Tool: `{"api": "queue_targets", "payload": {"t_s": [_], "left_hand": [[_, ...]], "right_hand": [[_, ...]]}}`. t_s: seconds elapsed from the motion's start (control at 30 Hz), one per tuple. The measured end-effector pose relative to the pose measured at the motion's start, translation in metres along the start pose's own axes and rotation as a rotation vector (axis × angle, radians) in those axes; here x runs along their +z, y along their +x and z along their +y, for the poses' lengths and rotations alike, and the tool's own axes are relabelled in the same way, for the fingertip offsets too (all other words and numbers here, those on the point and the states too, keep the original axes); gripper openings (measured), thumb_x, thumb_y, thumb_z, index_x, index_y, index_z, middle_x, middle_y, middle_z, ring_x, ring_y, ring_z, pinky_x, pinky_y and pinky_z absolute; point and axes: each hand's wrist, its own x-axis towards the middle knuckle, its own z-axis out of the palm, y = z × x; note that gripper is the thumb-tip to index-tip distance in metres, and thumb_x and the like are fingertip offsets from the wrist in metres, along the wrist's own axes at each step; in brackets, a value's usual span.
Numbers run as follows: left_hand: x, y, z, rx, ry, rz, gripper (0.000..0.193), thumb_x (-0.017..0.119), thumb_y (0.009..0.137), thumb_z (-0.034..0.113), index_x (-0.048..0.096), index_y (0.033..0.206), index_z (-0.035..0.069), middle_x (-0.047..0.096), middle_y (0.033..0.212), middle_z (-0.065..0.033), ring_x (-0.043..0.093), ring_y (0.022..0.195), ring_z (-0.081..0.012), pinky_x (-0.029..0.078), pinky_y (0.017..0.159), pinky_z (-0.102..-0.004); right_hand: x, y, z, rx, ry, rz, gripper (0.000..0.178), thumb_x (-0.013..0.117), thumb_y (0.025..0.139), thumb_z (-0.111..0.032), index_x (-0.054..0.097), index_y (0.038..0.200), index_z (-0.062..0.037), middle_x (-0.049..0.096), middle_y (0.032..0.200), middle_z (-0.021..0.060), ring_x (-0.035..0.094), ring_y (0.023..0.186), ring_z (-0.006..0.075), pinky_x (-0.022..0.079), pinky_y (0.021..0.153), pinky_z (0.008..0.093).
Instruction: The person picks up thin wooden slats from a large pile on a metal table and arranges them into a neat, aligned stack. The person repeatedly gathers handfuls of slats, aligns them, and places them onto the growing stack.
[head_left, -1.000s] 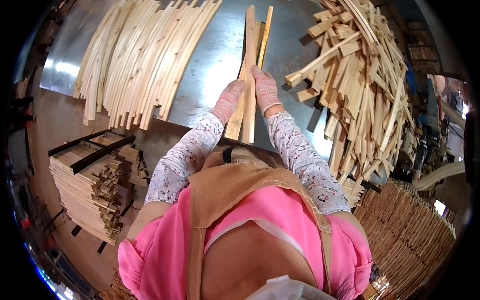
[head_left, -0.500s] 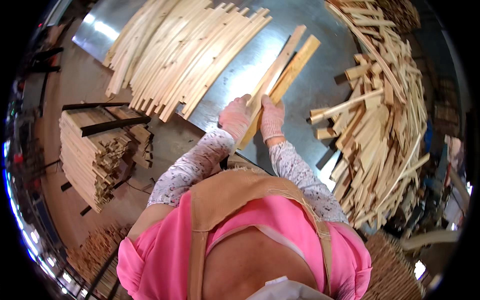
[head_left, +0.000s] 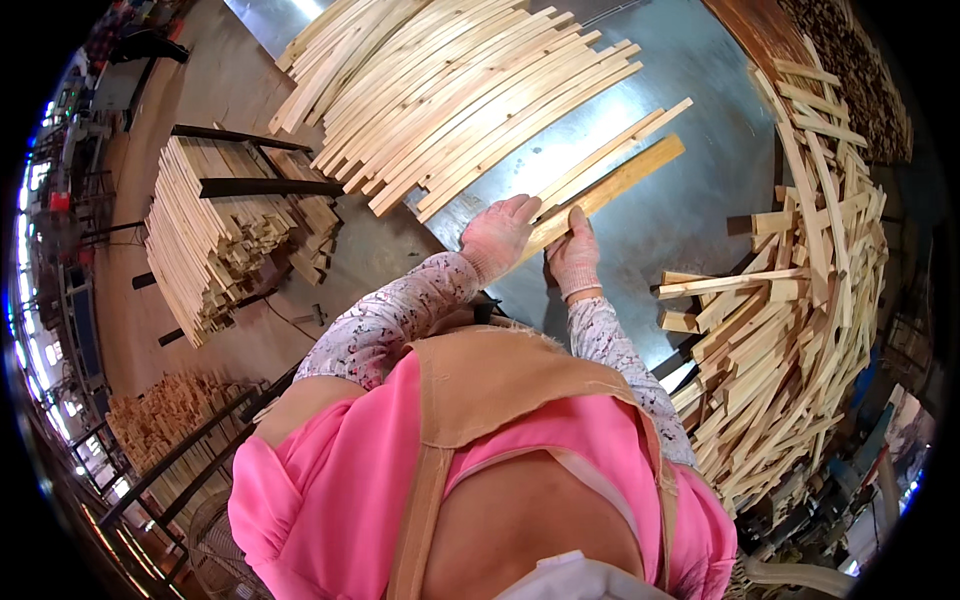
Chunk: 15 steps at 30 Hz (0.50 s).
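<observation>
In thin pinkish work gloves, both my hands are over the shiny metal table (head_left: 690, 225). My left hand (head_left: 497, 238) closes over the near end of a pale wooden strip (head_left: 612, 152), its fingers hiding that end. My right hand (head_left: 574, 258) grips a yellower wooden strip (head_left: 630, 178) from its right side, thumb up along the edge. The two strips point away to the far right, side by side with a narrow gap. Left of them, many pale strips (head_left: 460, 110) lie in a row on the table, their near ends uneven.
A jumbled heap of short wood pieces (head_left: 770, 340) covers the right side, some ends jutting toward my right arm. On the left, a stack of boards (head_left: 190, 235) rests with black bars (head_left: 270, 188). More stacked wood (head_left: 170, 415) stands at the lower left behind dark rails.
The view has shifted, so the surroundings sit differently. The strips in my hands have swung to a flatter slant toward the right, and my left hand now lies more over the pale one.
</observation>
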Motion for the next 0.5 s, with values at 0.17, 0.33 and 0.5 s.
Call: {"api": "queue_targets", "payload": {"t_s": [0.17, 0.33, 0.5], "left_hand": [[-0.029, 0.006, -0.015, 0.085, 0.33, 0.133, 0.062, 0.062, 0.101, 0.045, 0.055, 0.153, 0.012, 0.053, 0.159, -0.0175, 0.05, 0.148, -0.0344, 0.047, 0.116, -0.0492], [-0.064, 0.013, -0.027, 0.139, 0.339, 0.131, 0.064, 0.074, 0.092, 0.038, 0.059, 0.148, 0.011, 0.053, 0.157, -0.0133, 0.047, 0.149, -0.0314, 0.046, 0.115, -0.0481], [-0.078, 0.03, -0.048, 0.081, 0.153, -0.016, 0.062, 0.076, 0.083, 0.023, 0.061, 0.142, 0.01, 0.059, 0.15, -0.0136, 0.059, 0.136, -0.034, 0.051, 0.11, -0.0482]], "right_hand": [[0.041, 0.012, 0.021, 0.063, -0.006, -0.101, 0.048, 0.054, 0.113, -0.043, 0.058, 0.147, -0.0086, 0.068, 0.143, 0.0126, 0.065, 0.132, 0.0283, 0.047, 0.12, 0.0431], [0.076, 0.019, 0.037, -0.009, -0.088, -0.01, 0.06, 0.052, 0.113, -0.056, 0.055, 0.15, -0.0094, 0.066, 0.146, 0.0132, 0.065, 0.132, 0.0296, 0.051, 0.116, 0.0447], [0.082, 0.003, 0.029, 0.009, -0.265, -0.099, 0.07, 0.038, 0.113, -0.067, 0.053, 0.15, -0.0095, 0.067, 0.144, 0.0121, 0.068, 0.127, 0.0306, 0.059, 0.1, 0.0484]]}}
